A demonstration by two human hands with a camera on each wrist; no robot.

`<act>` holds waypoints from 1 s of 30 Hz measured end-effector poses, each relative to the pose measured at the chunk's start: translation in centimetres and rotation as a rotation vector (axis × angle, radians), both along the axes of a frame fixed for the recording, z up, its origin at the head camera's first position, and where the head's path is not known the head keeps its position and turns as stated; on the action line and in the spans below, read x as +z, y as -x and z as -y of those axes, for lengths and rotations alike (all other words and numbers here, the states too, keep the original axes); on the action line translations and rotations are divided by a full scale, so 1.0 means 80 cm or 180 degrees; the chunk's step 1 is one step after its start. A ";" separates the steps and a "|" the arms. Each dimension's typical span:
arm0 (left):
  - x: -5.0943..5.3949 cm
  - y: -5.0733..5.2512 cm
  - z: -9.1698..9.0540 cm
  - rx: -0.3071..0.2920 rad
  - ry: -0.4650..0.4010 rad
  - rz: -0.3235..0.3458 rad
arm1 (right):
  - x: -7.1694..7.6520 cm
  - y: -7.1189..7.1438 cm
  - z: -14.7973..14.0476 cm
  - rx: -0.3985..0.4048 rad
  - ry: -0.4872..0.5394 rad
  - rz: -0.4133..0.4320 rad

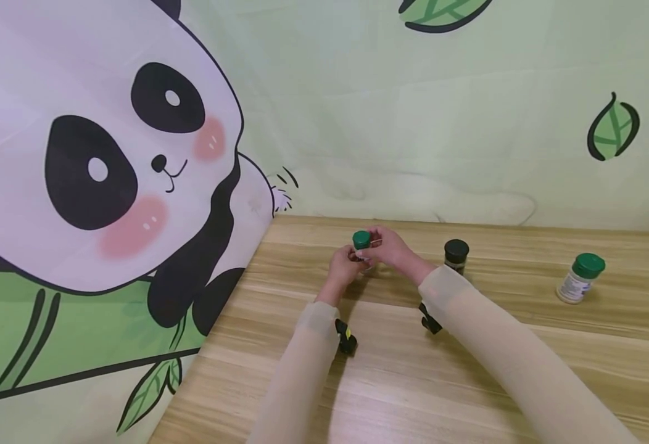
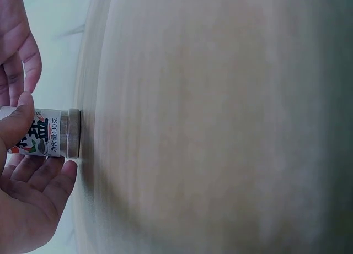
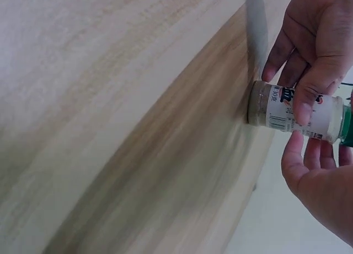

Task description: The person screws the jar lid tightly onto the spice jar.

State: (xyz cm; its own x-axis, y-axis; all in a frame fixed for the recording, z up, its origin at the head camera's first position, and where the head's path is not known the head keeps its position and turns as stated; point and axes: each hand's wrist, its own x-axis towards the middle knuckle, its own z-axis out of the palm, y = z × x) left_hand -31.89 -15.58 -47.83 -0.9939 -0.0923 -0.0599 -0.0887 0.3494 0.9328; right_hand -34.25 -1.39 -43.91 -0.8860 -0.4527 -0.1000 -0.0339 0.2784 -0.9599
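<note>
A seasoning bottle (image 1: 361, 240) with a green cap stands upright on the wooden table, between the person's two hands. Its printed white label (image 2: 48, 131) shows in the left wrist view, above a clear base showing a pale brown filling. The left hand (image 1: 345, 269) holds it, thumb across the label and fingers round the other side. From the opposite side, the right hand (image 1: 389, 248) grips its upper part. In the right wrist view that hand (image 3: 325, 182) has its thumb tip at the label's edge, with other fingers partly hidden behind the bottle.
A black-capped bottle (image 1: 456, 254) stands right of the hands, partly behind the right sleeve. Farther right is a white-labelled bottle (image 1: 574, 280) with a green cap. Behind the table (image 1: 391, 382) hangs a pale green cloth (image 1: 469, 154) printed with a panda and leaves.
</note>
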 end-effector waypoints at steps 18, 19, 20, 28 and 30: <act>0.002 -0.003 -0.003 -0.0001 -0.0070 0.0090 | 0.027 0.019 -0.016 0.0739 -0.0483 0.0216; 0.002 -0.004 -0.003 -0.0003 -0.0064 0.0099 | 0.025 0.019 -0.016 0.0728 -0.0497 0.0173; 0.002 -0.005 -0.004 -0.0005 -0.0062 0.0104 | 0.023 0.019 -0.015 0.0715 -0.0497 0.0140; 0.004 -0.005 -0.003 0.0002 -0.0031 0.0044 | 0.018 0.017 -0.013 0.0585 -0.0466 -0.0031; 0.004 -0.004 -0.003 0.0003 -0.0036 0.0039 | 0.018 0.015 -0.012 0.0547 -0.0473 -0.0055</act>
